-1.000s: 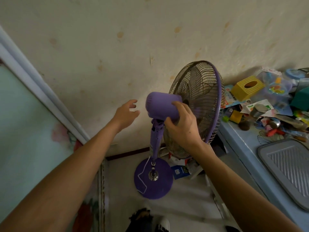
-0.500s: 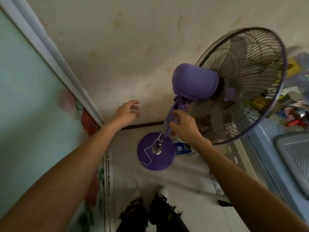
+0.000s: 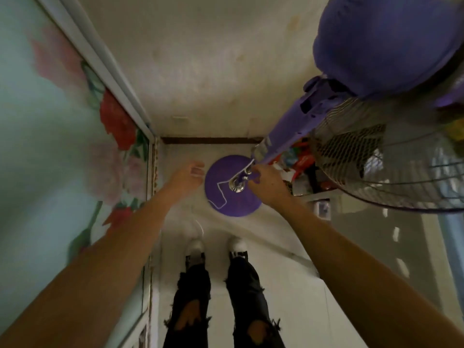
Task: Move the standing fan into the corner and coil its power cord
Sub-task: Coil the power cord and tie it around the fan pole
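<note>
Top-heavy by the look of it: bulky purple motor housing (image 3: pixel 384 43) and wire cage (image 3: pixel 391 169) high up at upper right, thin pole (image 3: pixel 288 129) slanting down to a flat round base (image 3: pixel 231 199) on the pale floor. Likely to tip if pulled from the head; better taken low on the pole, just above the chrome collar (image 3: pixel 237 185), with a second grip higher up to steady the cage. Rigid plastic and metal throughout, cage wires probably easy to bend. White power cord (image 3: pixel 218 194) thin and limp, lying in a loose zigzag across the base and trailing off its near edge toward the shoes (image 3: pixel 216 244); easy to loop, easy to snag under the base. Fan standing close to the floor strip (image 3: pixel 211 140) of the back wall, between the floral panel (image 3: pixel 62 126) on the left and cluttered shelving on the right. Right hand (image 3: pixel 268 183) closed around the foot of the pole, fingers touching the cord there. Left hand (image 3: pixel 187 175) open and empty, fingers loosely spread, just beside the left rim of the base, not touching.
</note>
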Motion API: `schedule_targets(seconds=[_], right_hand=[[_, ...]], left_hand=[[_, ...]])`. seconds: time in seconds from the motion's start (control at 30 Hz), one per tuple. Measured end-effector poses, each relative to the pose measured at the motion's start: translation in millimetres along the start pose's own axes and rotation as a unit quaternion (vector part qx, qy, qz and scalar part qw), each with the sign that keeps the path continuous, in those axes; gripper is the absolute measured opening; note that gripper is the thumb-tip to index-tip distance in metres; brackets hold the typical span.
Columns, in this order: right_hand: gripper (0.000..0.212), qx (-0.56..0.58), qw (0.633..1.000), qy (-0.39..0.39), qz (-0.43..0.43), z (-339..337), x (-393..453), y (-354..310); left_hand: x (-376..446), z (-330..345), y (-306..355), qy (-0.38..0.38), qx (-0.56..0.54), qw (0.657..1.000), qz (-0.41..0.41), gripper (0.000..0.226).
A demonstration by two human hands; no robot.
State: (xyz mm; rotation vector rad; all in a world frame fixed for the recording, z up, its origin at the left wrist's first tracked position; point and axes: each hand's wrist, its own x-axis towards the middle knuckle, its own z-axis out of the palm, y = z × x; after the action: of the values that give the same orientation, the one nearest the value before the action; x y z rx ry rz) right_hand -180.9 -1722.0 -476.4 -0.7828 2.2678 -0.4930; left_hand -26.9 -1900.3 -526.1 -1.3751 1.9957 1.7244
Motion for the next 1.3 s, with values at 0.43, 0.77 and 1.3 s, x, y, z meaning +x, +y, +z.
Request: schedule_targets(seconds=[0.43, 0.77, 1.3], right_hand=[[0.041, -0.251, 0.951, -0.021, -0.180, 109.8, 111.2, 70.0], [0.021, -0.329, 0.928, -0.017, -0.171, 143.7, 125.6, 85.9], [0.023, -0.142, 0.950, 0.045, -0.276, 126.6, 90.3, 77.4]], left_hand=[[93.7, 78.9, -156.4, 0.053, -0.023, 0.998, -0.034, 0.035], [119.5, 125.7, -203.5, 0.052, -0.017, 0.999, 0.001, 0.045], [60.1, 52.7, -196.7, 0.075, -0.106, 0.991, 0.042, 0.005]])
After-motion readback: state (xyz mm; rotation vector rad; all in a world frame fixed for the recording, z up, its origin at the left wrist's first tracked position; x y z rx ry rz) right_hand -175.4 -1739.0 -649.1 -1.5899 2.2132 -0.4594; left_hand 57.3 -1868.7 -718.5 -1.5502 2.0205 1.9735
